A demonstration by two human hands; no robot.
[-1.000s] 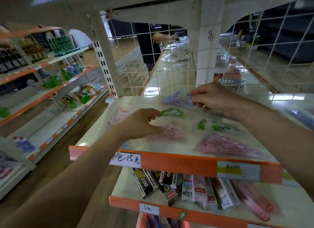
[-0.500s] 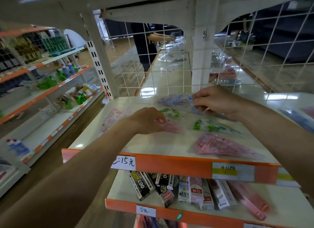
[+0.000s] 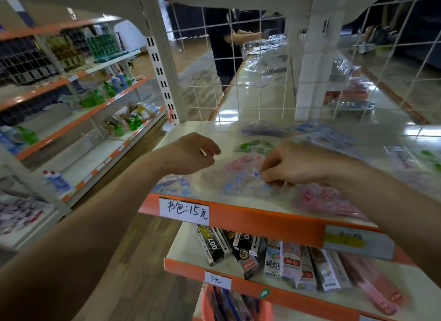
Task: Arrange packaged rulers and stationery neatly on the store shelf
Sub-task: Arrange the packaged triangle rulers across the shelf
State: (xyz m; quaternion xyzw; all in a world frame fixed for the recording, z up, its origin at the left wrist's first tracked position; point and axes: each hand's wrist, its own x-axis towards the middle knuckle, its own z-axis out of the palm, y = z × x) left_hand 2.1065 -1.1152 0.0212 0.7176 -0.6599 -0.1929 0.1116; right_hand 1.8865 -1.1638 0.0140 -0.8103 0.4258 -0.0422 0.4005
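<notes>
Currently, the placing step is in hand. A clear plastic packet with blue print [image 3: 238, 184] is pinched at its upper corner by the right hand [image 3: 293, 165], finger and thumb closed on the film, at centre frame. The packet is held low over the front of the white shelf board with orange front lip [image 3: 262, 221]. Whether it lies flat or is lifted a little cannot be told. The left hand [image 3: 191, 153] is held just above the board at centre-left of the frame, fingers loosely curled, with nothing seen in its grasp. The two hands are apart.

Other flat packets are noted on the same board:
- a green-printed packet [image 3: 254, 145] above the hands in the frame
- a pale pink packet [image 3: 241, 161] between the hands, seemingly overlapped by the held one
- a darker pink packet [image 3: 322, 199] at lower right
- a blue-and-purple packet [image 3: 174, 184] below the left wrist, just above the handwritten white price label [image 3: 183, 208]

Judgement: the next move calls for the held packet to be slid clear of the pale pink one, squared to the lip, then let go. The film is judged slippery and likely to drag its neighbours.

Hard to make out: the packet contents are blurred, so rulers cannot be confirmed. Part of the darker pink packet is covered by the right forearm. The boxed stationery [image 3: 212, 244] on the shelf below is half hidden by the lip. Packets at the top and right edge of the board are smeared by glare.
</notes>
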